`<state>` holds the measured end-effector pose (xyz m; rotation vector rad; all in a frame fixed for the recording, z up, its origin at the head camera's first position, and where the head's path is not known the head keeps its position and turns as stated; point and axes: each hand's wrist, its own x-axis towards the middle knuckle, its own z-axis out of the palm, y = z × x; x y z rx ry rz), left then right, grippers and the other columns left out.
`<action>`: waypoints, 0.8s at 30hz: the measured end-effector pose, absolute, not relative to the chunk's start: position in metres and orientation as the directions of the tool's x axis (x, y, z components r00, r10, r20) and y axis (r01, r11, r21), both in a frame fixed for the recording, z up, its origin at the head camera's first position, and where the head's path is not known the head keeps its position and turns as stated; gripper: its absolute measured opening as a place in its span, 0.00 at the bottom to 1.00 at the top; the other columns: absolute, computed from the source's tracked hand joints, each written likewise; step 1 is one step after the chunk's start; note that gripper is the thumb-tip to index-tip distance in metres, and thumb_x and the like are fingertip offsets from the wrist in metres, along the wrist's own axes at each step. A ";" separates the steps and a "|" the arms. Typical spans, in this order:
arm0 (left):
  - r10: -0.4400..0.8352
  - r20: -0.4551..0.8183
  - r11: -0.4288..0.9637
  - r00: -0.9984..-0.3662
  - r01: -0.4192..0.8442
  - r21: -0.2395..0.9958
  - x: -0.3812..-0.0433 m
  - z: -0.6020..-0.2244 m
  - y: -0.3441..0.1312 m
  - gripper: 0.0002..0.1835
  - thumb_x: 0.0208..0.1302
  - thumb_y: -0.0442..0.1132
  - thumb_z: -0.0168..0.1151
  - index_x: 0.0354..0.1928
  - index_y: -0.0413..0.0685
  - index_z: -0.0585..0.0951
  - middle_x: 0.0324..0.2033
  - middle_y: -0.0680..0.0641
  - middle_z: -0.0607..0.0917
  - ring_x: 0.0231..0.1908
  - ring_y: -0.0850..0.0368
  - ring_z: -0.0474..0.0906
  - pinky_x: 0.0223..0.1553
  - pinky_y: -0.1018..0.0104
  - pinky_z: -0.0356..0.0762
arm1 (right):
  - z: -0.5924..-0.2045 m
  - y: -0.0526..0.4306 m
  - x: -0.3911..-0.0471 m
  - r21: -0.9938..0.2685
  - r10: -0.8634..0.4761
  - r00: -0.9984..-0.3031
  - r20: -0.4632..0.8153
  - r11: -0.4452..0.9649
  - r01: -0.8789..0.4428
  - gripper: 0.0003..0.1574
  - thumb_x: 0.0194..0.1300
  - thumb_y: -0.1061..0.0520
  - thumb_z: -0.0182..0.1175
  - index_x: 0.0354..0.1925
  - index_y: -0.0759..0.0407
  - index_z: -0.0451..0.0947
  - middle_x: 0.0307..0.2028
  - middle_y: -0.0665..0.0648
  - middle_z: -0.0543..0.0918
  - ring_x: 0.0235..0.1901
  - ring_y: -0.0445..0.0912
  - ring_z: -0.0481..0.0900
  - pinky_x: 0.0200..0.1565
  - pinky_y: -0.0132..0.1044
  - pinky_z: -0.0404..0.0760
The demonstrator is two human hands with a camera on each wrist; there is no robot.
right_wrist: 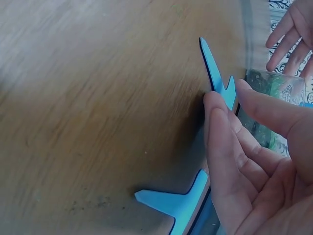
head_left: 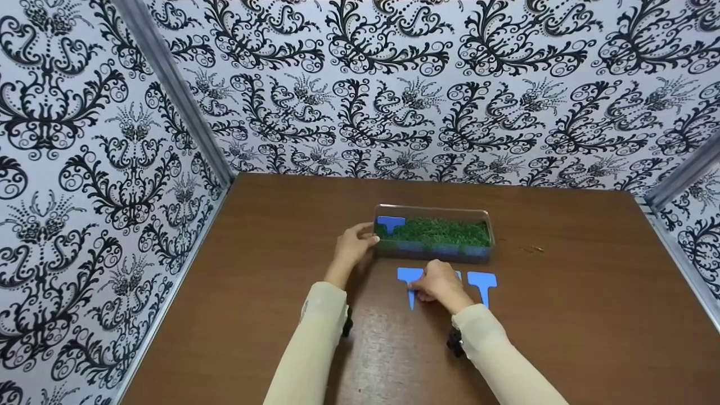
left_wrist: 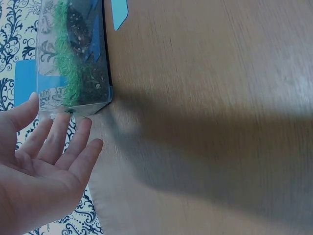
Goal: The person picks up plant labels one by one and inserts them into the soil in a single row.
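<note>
You are apparently readying a pick-up: your right hand (head_left: 441, 284) is showing thumb and fingertips parted at the leftmost loose blue marker (head_left: 406, 273). The next move is likely calling for a pinch. The marker is lying at the clear box's (head_left: 433, 254) 7 o'clock, long axis running 12 to 6, tip pointing to 6. Your left hand (head_left: 351, 247) is resting, fingers spread, at the box's 9 o'clock end.

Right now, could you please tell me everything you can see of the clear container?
The clear container is a rectangular, open-topped, plastic-looking box, upright on the brown table. It holds green grass over dark, soil-like filling; a blue T-shaped marker stands inside its left end, which the left hand seems to touch.
</note>
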<state>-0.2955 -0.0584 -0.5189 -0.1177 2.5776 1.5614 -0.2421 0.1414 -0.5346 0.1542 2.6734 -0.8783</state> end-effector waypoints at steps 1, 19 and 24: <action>-0.002 -0.147 0.462 -0.989 -0.131 0.877 -0.295 -0.519 -0.058 0.23 0.68 0.40 0.64 0.64 0.48 0.78 0.53 0.43 0.87 0.58 0.47 0.82 0.61 0.52 0.77 | -0.534 0.140 -0.243 -0.540 0.005 -0.943 -0.333 0.819 0.195 0.18 0.57 0.50 0.74 0.18 0.58 0.85 0.13 0.53 0.84 0.14 0.42 0.82 0.19 0.33 0.76; 0.011 -0.157 0.467 -0.988 -0.134 0.874 -0.296 -0.519 -0.060 0.23 0.68 0.40 0.64 0.65 0.50 0.77 0.53 0.45 0.87 0.58 0.48 0.81 0.60 0.54 0.78 | -0.533 0.126 -0.246 -0.403 0.017 -0.948 -0.318 0.903 0.151 0.18 0.56 0.47 0.75 0.18 0.55 0.84 0.11 0.53 0.81 0.13 0.44 0.79 0.16 0.34 0.68; 0.007 -0.163 0.463 -0.987 -0.141 0.875 -0.296 -0.518 -0.060 0.23 0.68 0.40 0.64 0.65 0.49 0.78 0.54 0.44 0.87 0.58 0.48 0.82 0.59 0.54 0.79 | -0.533 0.125 -0.246 -0.390 0.018 -0.950 -0.312 0.909 0.145 0.18 0.56 0.48 0.75 0.18 0.55 0.83 0.10 0.52 0.80 0.13 0.44 0.79 0.17 0.35 0.69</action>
